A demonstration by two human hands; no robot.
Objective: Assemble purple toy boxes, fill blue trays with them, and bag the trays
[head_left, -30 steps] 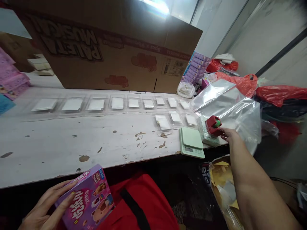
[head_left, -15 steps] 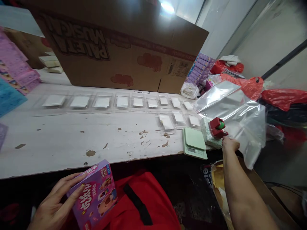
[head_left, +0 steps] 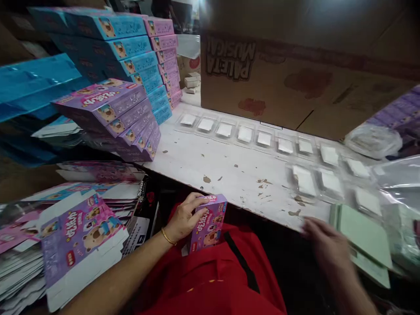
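My left hand (head_left: 185, 218) is closed round the top of a small purple carton (head_left: 210, 227) printed with a cartoon bear, held upright against the red cloth on my lap. My right hand (head_left: 323, 240) is smeared by motion near the table's front edge, just left of a pale green kitchen scale (head_left: 362, 236). Whether anything sits between its fingers is not clear. Rows of clear plastic trays, each with a white packet (head_left: 245, 134) in it, lie across the white table (head_left: 183, 162).
Purple cartons (head_left: 131, 118) are stacked on the left, with blue cartons (head_left: 141, 65) and pink cartons (head_left: 166, 57) behind. Flattened cartons (head_left: 78, 236) pile up at lower left. A large brown cardboard box (head_left: 278, 83) stands along the back. Clear plastic bags (head_left: 400, 183) lie at right.
The view has swung left, bringing the carton stacks in. My right hand has left the red tape dispenser and moved toward the table's front edge. My left hand still holds the purple carton.
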